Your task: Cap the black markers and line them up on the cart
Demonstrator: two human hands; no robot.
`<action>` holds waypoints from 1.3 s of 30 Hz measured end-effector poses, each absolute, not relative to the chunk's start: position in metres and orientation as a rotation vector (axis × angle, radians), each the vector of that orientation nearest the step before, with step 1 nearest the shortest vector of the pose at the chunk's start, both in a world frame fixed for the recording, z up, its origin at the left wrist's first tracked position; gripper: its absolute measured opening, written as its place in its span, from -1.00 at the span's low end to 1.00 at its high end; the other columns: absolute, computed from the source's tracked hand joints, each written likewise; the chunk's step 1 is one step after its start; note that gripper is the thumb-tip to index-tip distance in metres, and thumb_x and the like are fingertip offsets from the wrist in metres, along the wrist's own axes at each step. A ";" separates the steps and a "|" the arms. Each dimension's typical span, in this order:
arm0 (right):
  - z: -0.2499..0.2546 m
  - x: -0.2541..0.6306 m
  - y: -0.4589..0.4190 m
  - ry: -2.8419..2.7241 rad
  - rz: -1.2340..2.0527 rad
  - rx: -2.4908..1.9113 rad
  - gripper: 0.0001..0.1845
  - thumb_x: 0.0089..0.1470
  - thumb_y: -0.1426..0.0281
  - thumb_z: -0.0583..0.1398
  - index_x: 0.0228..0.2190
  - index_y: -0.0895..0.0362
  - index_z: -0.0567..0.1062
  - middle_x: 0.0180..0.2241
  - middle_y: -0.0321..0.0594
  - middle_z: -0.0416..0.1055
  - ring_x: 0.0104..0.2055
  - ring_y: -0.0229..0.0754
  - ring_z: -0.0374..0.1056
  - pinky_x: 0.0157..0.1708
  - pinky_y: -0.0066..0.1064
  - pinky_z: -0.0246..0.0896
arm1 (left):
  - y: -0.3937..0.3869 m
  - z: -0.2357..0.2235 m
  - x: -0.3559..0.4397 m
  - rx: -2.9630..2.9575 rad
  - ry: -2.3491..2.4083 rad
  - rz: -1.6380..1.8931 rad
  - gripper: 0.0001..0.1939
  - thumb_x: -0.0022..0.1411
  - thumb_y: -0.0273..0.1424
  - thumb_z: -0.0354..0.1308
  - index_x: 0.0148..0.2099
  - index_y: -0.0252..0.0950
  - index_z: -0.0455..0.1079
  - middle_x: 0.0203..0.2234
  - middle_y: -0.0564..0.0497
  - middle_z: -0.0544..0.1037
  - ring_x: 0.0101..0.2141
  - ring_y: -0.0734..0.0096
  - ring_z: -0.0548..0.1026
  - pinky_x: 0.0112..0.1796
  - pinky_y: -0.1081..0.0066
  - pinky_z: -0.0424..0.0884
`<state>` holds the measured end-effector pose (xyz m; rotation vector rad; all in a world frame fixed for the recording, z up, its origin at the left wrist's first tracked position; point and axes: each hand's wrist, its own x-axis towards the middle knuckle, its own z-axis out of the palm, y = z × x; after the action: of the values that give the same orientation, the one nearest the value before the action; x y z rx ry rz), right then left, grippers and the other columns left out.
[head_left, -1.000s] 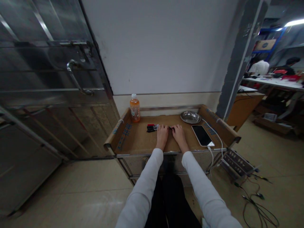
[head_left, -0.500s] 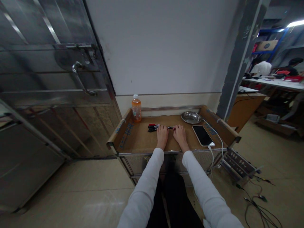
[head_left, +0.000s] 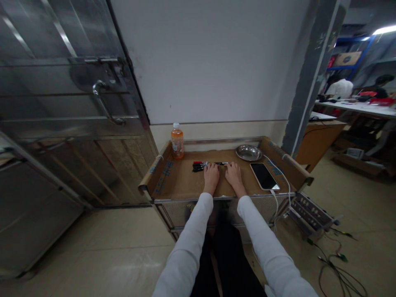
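Observation:
Several pens (head_left: 199, 165), black ones and one with a red end, lie side by side across the cardboard-lined top of a cart (head_left: 179, 181). My left hand (head_left: 211, 175) rests palm down at their near side. Its outstretched fingertips touch the pens and hide part of them. My right hand (head_left: 234, 175) lies palm down beside it, fingers extended, with its fingertips at the right ends of the pens. Neither hand visibly grips anything. One pen shows beyond the fingertips, between the two hands.
An orange drink bottle (head_left: 177, 142) stands at the back left of the cart. To the right are a shiny metal dish (head_left: 248, 152) and a phone (head_left: 264, 176) with a white cable. Raised cardboard sides edge the cart. A metal door (head_left: 62, 95) is at left.
The pen between my hands shows more fully now, just past my fingertips. Both hands have shifted only slightly; the bottle, dish and phone stay in place.

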<state>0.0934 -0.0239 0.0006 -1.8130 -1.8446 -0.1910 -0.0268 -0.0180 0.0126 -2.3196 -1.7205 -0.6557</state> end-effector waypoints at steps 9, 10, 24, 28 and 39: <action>0.003 0.094 -0.025 -1.856 -0.127 -1.780 -0.71 0.09 0.55 0.03 -0.20 0.14 0.47 -0.16 -0.02 0.37 -0.06 -0.03 0.21 -0.06 -0.26 0.05 | -0.032 0.016 -0.028 -1.751 -2.209 -0.828 -0.62 0.28 -0.56 -0.23 0.04 -0.55 0.28 -0.05 -0.41 0.39 0.01 0.03 0.36 0.00 0.11 0.25; 0.003 0.094 -0.024 -1.859 -0.121 -1.767 -0.72 0.08 0.55 0.03 -0.21 0.14 0.47 -0.16 -0.03 0.37 -0.06 -0.04 0.21 -0.06 -0.27 0.05 | -0.032 0.015 -0.028 -1.765 -2.206 -0.832 -0.62 0.28 -0.56 -0.23 0.04 -0.56 0.27 -0.06 -0.42 0.40 0.00 0.03 0.37 0.00 0.10 0.26; 0.001 0.095 -0.020 -1.915 -0.082 -1.641 -0.74 0.08 0.57 0.03 -0.27 0.14 0.47 -0.20 -0.10 0.41 -0.10 -0.10 0.24 -0.06 -0.34 0.09 | -0.035 0.021 -0.028 -1.710 -2.251 -0.843 -0.64 0.25 -0.51 -0.16 0.03 -0.55 0.25 -0.04 -0.43 0.37 0.03 -0.01 0.33 0.02 0.08 0.24; 0.001 0.095 -0.019 -1.915 -0.072 -1.619 -0.71 0.08 0.58 0.02 -0.24 0.14 0.48 -0.19 -0.10 0.41 -0.09 -0.10 0.24 -0.07 -0.34 0.10 | -0.034 0.021 -0.030 -1.690 -2.220 -0.838 -0.68 0.27 -0.55 -0.22 -0.03 -0.47 0.28 -0.12 -0.33 0.42 -0.05 0.08 0.37 -0.03 0.12 0.27; 0.001 0.093 -0.017 -1.987 -0.066 -1.617 -0.76 0.11 0.46 0.10 -0.19 0.11 0.49 -0.14 -0.07 0.37 -0.07 -0.07 0.21 -0.06 -0.31 0.11 | -0.021 0.018 -0.027 -2.394 -1.727 -0.891 -0.79 0.23 -0.58 -0.10 -0.11 -0.38 0.27 -0.18 -0.17 0.42 -0.09 0.23 0.38 -0.05 0.30 0.30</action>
<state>0.0934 -0.0171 0.0013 -1.6174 -1.9868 -0.0663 -0.0269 -0.0210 0.0180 -2.3936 -1.7271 -0.8908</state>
